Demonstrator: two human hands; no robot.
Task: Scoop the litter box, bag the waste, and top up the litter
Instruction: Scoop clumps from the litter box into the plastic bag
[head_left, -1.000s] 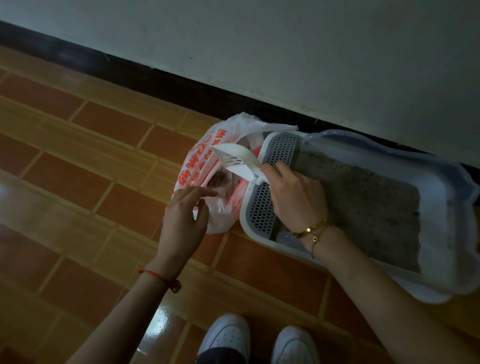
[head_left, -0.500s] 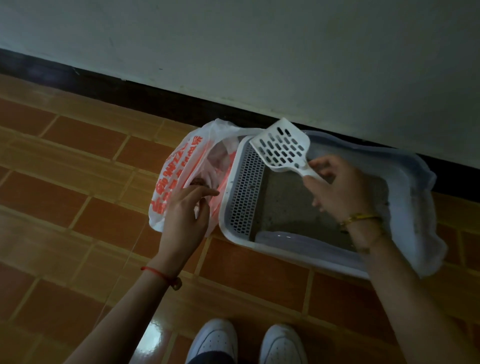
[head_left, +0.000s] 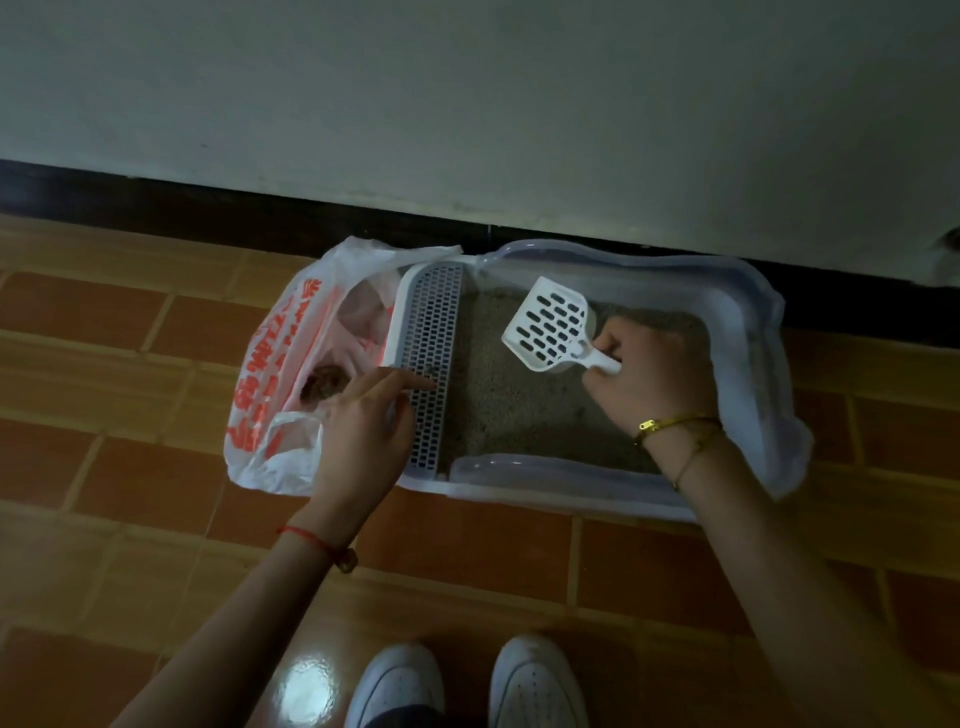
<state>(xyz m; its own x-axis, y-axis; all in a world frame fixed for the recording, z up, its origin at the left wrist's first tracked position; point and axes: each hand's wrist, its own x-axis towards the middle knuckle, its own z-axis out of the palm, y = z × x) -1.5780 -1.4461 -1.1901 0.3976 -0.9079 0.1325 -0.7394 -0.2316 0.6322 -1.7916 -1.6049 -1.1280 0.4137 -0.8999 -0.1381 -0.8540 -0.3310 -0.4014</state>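
Observation:
A white litter box with a plastic liner sits on the tiled floor against the wall, with grey litter inside. Its left end has a perforated grate. My right hand grips the handle of a white slotted scoop, held empty just above the litter. A white bag with orange print lies open to the left of the box, with a brown clump of waste in it. My left hand is at the box's near left corner, its index finger stretched onto the grate.
A dark baseboard and a pale wall run right behind the box and bag. My two white shoes stand on the glossy brown tiles, close in front of the box.
The scoop moved from over the bag to above the litter in the box. My left hand moved from the bag's mouth to the grate.

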